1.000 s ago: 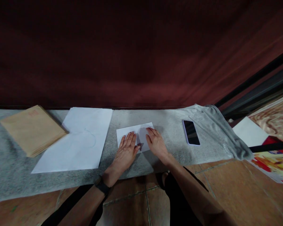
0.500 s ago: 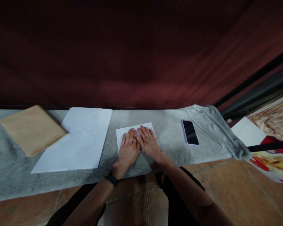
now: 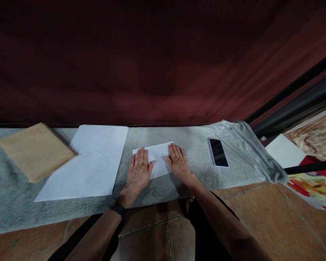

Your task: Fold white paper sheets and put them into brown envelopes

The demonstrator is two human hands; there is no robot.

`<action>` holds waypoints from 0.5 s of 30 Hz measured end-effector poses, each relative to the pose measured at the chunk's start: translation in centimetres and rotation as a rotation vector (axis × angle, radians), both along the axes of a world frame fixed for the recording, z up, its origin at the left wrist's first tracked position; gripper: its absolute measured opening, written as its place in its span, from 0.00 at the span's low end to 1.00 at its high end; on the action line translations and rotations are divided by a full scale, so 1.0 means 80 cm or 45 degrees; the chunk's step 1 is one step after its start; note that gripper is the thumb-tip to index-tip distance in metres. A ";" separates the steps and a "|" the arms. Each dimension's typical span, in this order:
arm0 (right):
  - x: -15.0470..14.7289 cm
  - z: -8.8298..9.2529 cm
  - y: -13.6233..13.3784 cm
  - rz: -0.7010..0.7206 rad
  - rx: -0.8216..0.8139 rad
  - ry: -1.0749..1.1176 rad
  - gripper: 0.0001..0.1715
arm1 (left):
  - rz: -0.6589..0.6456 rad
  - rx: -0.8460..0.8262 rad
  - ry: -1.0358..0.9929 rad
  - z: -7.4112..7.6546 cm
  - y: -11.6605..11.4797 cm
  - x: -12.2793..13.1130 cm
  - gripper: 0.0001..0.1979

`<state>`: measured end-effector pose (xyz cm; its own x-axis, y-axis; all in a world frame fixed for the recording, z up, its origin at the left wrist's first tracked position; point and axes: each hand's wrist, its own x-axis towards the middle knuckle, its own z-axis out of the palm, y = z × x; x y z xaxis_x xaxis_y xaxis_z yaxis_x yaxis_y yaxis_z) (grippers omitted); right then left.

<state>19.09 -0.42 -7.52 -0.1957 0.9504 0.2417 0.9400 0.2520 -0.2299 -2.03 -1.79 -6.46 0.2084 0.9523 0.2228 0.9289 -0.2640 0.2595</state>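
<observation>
Left hand and right hand have parted across the small white paper

Half a second ago they lay side by side at its middle; now each is palm down near one end, fingers flat and nearly together, thumbs angled inward, with nothing pinched. The paper lies at the centre of the frame, its middle uncovered between them. If one palm drags harder than the other, it could skew or buckle there. Beneath, the grey cloth looks soft and could ruck under pressure, creasing the paper. Left of centre, the larger white sheets lie near the left hand; an outward sweep might catch their edge. The brown paper stack, at the frame's left, overlaps those sheets, so it could be disturbed too. Right of centre, the phone lies apart from the right hand, probably at less risk.
</observation>
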 end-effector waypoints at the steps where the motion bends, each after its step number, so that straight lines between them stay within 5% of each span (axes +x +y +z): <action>1: 0.002 0.001 0.000 -0.012 -0.002 -0.009 0.36 | 0.007 0.008 0.010 0.000 0.000 -0.002 0.33; 7: 0.004 0.010 -0.004 -0.071 -0.029 -0.030 0.35 | -0.005 0.055 0.017 0.003 -0.016 -0.002 0.36; 12: -0.016 0.020 -0.010 0.155 -0.062 0.035 0.34 | -0.415 0.011 0.041 0.007 -0.044 0.018 0.35; 15: -0.024 0.020 -0.013 0.243 -0.083 0.056 0.34 | -0.516 -0.051 0.067 0.008 -0.050 0.016 0.32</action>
